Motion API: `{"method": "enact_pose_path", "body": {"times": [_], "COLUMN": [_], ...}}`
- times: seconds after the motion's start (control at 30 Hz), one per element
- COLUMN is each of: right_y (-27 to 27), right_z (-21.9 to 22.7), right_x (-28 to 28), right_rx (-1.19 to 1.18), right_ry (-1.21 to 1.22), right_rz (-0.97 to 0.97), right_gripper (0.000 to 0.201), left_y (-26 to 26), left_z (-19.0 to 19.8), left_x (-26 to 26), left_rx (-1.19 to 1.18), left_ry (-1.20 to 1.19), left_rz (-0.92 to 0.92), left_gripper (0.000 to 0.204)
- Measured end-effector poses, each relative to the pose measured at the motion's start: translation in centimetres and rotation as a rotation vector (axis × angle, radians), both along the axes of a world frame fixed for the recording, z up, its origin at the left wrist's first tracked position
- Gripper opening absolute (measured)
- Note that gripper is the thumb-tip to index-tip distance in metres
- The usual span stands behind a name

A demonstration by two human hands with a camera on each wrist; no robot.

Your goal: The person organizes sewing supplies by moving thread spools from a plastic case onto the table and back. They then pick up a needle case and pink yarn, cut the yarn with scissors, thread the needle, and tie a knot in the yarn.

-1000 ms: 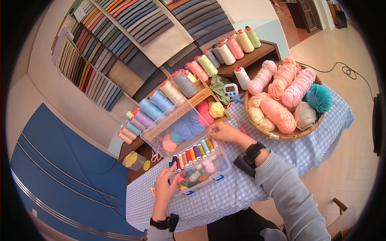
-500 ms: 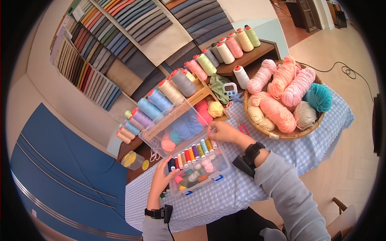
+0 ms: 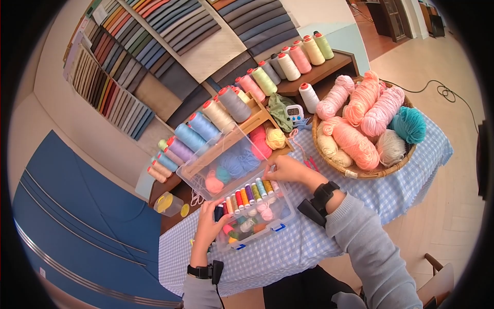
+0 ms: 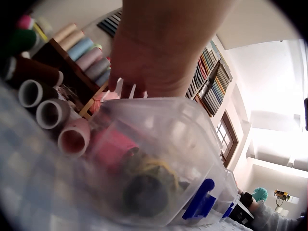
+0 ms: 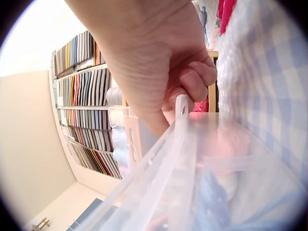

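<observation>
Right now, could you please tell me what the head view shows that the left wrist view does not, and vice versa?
Only the head view shows the white timer, the blue panel at its left side and the row of small thread spools inside the box.

Only the left wrist view shows the window and the pale ceiling.

Both show the left hand at the clear plastic box, the blue latches, the checked cloth and the fabric samples.
</observation>
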State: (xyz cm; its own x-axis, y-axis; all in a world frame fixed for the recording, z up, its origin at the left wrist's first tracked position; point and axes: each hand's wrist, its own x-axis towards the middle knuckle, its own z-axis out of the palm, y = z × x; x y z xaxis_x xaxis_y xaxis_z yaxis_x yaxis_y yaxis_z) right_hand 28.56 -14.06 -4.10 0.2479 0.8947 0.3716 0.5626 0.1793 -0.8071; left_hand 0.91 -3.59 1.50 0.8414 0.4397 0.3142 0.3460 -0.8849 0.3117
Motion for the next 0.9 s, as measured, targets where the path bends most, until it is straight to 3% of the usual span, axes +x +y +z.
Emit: {"method": "enact_pose_path", "body": {"times": [0.1, 0.3, 0.4, 0.5, 0.57, 0.63, 0.7, 0.77, 0.9], "right_y": [0.1, 0.8, 1.0, 0.7, 0.7, 0.6, 1.0, 1.2, 1.2], "right_z": [-0.1, -0.2, -0.2, 0.2, 0.3, 0.2, -0.2, -0.5, -0.5], "right_x": [0.0, 0.1, 0.0, -0.2, -0.3, -0.4, -0.2, -0.2, 0.0], "right_rx": [0.041, 0.112, 0.167, 0.138, 0.101, 0.118, 0.132, 0.14, 0.184], "right_ry": [0.027, 0.102, 0.183, 0.271, 0.306, 0.325, 0.323, 0.321, 0.181], "right_rz": [-0.005, 0.024, 0.073, 0.148, 0.201, 0.213, 0.186, 0.164, 0.07], "right_gripper": [0.028, 0.028, 0.026, 0.026, 0.027, 0.028, 0.027, 0.026, 0.024], "left_y": [-0.1, 0.3, 2.6, 4.1, 5.0, 4.7, 3.8, 1.8, -1.9], "left_z": [-0.3, -0.8, -1.6, -2.2, -3.5, -3.9, -3.6, -2.1, 0.8], "left_x": [-0.3, -2.1, -4.0, -5.8, -7.2, -7.3, -6.7, -5.1, -2.4], "left_rx": [0.146, 0.015, -0.214, -0.228, -0.169, 0.088, -0.024, 0.227, 0.062], "left_ry": [-0.053, -0.206, -0.441, -0.254, -0.149, -0.067, -0.095, -0.196, -0.142], "left_rz": [0.027, 0.183, 0.301, 0.421, 0.392, 0.316, 0.359, 0.227, 0.199], "left_gripper": [0.04, 0.024, 0.024, 0.029, 0.032, 0.033, 0.032, 0.03, 0.028]}}
